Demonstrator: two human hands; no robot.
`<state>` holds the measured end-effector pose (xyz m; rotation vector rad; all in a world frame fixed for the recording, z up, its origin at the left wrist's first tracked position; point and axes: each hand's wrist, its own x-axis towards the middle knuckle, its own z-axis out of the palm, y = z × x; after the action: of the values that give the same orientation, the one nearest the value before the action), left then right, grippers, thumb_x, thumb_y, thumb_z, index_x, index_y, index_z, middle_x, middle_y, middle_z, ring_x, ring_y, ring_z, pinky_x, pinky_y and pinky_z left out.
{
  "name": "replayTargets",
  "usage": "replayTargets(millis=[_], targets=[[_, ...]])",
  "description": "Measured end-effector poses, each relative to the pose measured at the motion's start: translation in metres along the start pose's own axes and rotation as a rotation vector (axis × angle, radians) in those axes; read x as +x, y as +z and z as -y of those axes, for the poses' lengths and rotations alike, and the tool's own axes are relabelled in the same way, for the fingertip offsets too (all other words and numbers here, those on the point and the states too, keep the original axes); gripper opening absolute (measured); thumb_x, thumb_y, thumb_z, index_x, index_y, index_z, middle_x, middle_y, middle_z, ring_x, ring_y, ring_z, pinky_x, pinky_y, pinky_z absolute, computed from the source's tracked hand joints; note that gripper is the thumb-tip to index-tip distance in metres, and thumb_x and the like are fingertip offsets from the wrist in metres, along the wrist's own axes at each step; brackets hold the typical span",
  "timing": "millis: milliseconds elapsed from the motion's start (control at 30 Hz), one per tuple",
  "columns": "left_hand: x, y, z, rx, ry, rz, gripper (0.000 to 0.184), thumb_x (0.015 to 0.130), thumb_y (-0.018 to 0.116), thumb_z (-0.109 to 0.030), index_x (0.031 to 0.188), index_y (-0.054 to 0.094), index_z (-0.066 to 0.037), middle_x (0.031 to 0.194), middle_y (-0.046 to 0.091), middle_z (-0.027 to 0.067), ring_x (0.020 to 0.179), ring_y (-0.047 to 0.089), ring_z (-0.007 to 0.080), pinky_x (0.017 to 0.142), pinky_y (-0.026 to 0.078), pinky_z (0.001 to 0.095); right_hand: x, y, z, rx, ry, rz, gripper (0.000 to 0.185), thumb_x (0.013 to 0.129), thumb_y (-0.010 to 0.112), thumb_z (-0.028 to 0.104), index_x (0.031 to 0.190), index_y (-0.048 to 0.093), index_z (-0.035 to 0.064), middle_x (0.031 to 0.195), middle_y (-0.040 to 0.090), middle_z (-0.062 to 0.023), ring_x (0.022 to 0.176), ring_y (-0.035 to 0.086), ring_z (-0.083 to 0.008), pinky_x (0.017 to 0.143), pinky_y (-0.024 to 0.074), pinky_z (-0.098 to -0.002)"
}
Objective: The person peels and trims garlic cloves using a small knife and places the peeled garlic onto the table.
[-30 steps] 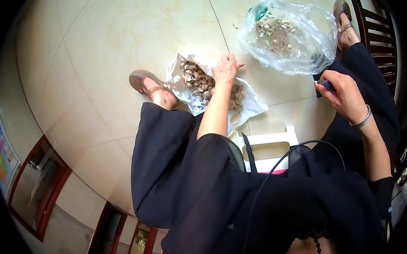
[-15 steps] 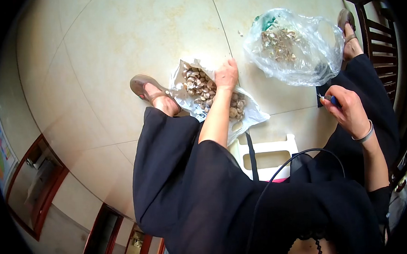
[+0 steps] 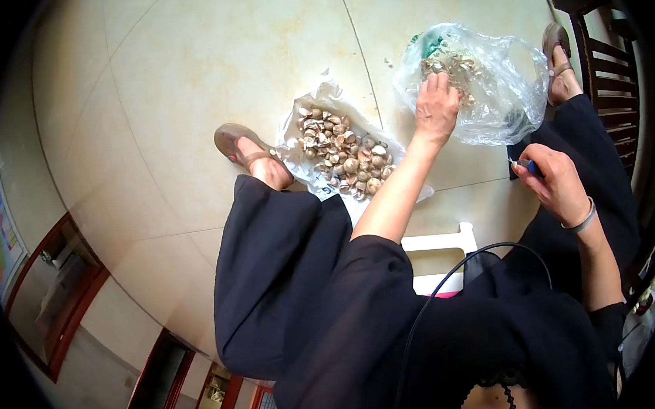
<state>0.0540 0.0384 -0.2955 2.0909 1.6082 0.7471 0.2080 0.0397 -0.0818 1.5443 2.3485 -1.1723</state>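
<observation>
My left hand [image 3: 437, 110] reaches over the near left part of a clear plastic bag [image 3: 511, 110] on the floor. Its fingers are bent together, and what they hold, if anything, is hidden. Brownish scraps [image 3: 457, 68] lie inside this bag. A white plastic bag [image 3: 322, 94] lies spread flat to the left, bearing a pile of small roundish brown and whitish pieces [image 3: 351, 155]. My right hand [image 3: 558, 179] is closed around a small blue-handled tool [image 3: 531, 166], held above my right leg; a thin tip sticks out to the left.
A white plastic stool [image 3: 429, 242] stands between my legs, partly covered by a black cable [image 3: 485, 249]. At the right is a dark wooden chair [image 3: 610, 64]. My shoes [image 3: 237, 144] rest on the tiled floor. Framed cabinets [image 3: 58, 293] line the lower left.
My left hand has moved right from the white bag to the clear bag, uncovering the pile. My right hand has stayed nearly in place with the tool.
</observation>
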Motion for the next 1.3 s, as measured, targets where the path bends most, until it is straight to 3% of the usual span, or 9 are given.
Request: replayTargets(millis=[100,200,233,267,400,500,667,967,1300], targets=[[0.002,-0.015,0.015,0.064,0.059,-0.104,0.044,0.071,0.055,-0.002,0.112,0.053,-0.018,0.098,0.046,0.0116,0.092,0.045,0.0269,0.076,0.04,0.0348,-0.001,-0.001,-0.002,0.004,-0.006,-0.018,0.018,0.073,0.061,0.007,0.074,0.046,-0.0007,0.066,0.047,-0.017,0.063,0.05,-0.0354,0.054,0.0396,-0.0376],[0.008,-0.028,0.051,-0.006,-0.125,-0.361,0.017,0.079,0.056,-0.011,0.093,0.053,-0.003,0.09,0.048,0.0118,0.09,0.045,0.0243,0.075,0.04,0.0333,-0.001,-0.002,-0.005,0.021,-0.003,-0.028,0.016,0.073,0.061,0.006,0.075,0.047,-0.0007,0.066,0.047,-0.0169,0.063,0.05,-0.035,0.054,0.0399,-0.0371],[0.013,-0.03,0.064,-0.119,-0.48,-0.323,0.011,0.082,0.053,-0.009,0.09,0.053,-0.002,0.089,0.049,0.0107,0.087,0.046,0.0215,0.073,0.041,0.0319,-0.001,-0.003,-0.005,0.031,0.004,-0.028,0.015,0.072,0.061,0.005,0.076,0.048,-0.0007,0.066,0.047,-0.0167,0.063,0.05,-0.0347,0.054,0.04,-0.0368],[0.017,-0.033,0.078,-0.203,-0.615,-0.395,0.007,0.083,0.051,-0.006,0.083,0.053,0.0,0.087,0.049,0.0098,0.081,0.049,0.0194,0.069,0.043,0.0308,-0.002,-0.003,-0.004,0.031,0.005,-0.027,0.015,0.072,0.061,0.005,0.076,0.048,-0.0007,0.066,0.047,-0.0167,0.063,0.05,-0.0347,0.054,0.04,-0.0368],[0.018,-0.016,0.139,-0.184,-0.731,-0.405,0.016,0.069,0.064,0.0,0.084,0.058,-0.003,0.083,0.05,0.0089,0.074,0.052,0.0211,0.066,0.045,0.0298,-0.002,-0.004,-0.004,0.054,0.002,-0.016,0.014,0.071,0.061,0.003,0.076,0.048,-0.0008,0.067,0.047,-0.0164,0.062,0.05,-0.0338,0.054,0.0404,-0.0356],[0.018,-0.004,0.152,-0.051,-0.594,-0.361,0.019,0.065,0.065,0.003,0.081,0.057,-0.003,0.083,0.048,0.0083,0.073,0.051,0.0213,0.066,0.045,0.0304,0.0,-0.007,-0.002,0.071,0.018,-0.015,0.014,0.07,0.061,0.002,0.076,0.049,-0.001,0.067,0.048,-0.0161,0.062,0.05,-0.0334,0.054,0.0406,-0.0351],[0.019,0.002,0.155,-0.101,-0.651,-0.427,0.016,0.066,0.064,0.003,0.075,0.054,-0.004,0.083,0.046,0.0082,0.075,0.049,0.022,0.066,0.043,0.0326,0.0,-0.006,-0.003,0.082,0.028,-0.007,0.013,0.07,0.061,0.001,0.075,0.049,-0.001,0.067,0.048,-0.0156,0.06,0.05,-0.0328,0.053,0.0405,-0.0349],[0.013,0.007,0.132,-0.067,-0.514,-0.273,0.006,0.079,0.055,-0.006,0.08,0.05,-0.002,0.081,0.051,0.0134,0.075,0.052,0.0291,0.064,0.042,0.0369,0.0,-0.002,-0.005,0.077,0.031,-0.005,0.014,0.069,0.061,0.0,0.075,0.049,-0.0007,0.067,0.048,-0.0148,0.059,0.05,-0.0322,0.052,0.0398,-0.0346],[0.009,0.018,0.112,-0.008,-0.422,-0.156,0.012,0.074,0.058,-0.006,0.083,0.051,-0.005,0.08,0.051,0.0116,0.075,0.053,0.03,0.061,0.043,0.0385,0.002,-0.001,-0.003,0.089,0.033,0.0,0.013,0.069,0.061,0.0,0.075,0.049,-0.0012,0.066,0.047,-0.0149,0.059,0.049,-0.0318,0.051,0.0396,-0.0342]])
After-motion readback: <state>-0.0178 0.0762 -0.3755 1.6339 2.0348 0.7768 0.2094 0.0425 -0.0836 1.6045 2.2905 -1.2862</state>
